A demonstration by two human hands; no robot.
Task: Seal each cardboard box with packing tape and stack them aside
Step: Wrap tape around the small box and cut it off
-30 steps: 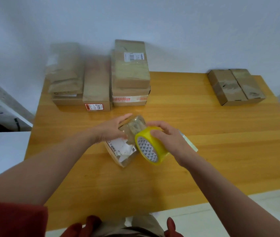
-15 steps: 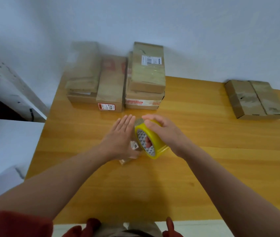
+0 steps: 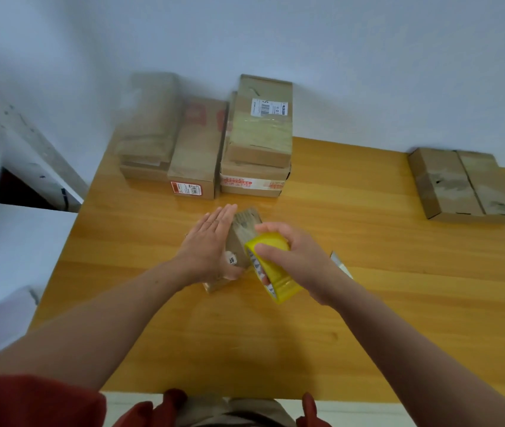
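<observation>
The small brown cardboard box [image 3: 243,232] lies on the yellow wooden bench [image 3: 383,318], straight ahead of the person. The left hand [image 3: 211,246] lies flat on top of it, fingers straight and together, palm down. This looks meant to pin the box in place and hold its flaps down while tape goes on.

Just right of the box, the right hand [image 3: 294,260] curls fingers and thumb round the yellow roll of packing tape [image 3: 271,272]. The roll stands on edge, close against the box's right side, with its patterned core face turned toward the box. That suits drawing tape along the box's length. Whether a strip already joins roll and box cannot be seen.

The box's long axis runs away from the person, the far end leaning slightly right. The near end pokes out from under the left wrist, and a white label patch shows between the hands.

Beyond the box's far end stand stacked brown cartons [image 3: 260,127], probably the finished pile. Well to the right of the box, a pair of brown boxes [image 3: 460,183] sit side by side, and whether they are sealed is unclear. A pale flat thing [image 3: 342,265] peeks out behind the right wrist, right of the box, and it cannot be identified
</observation>
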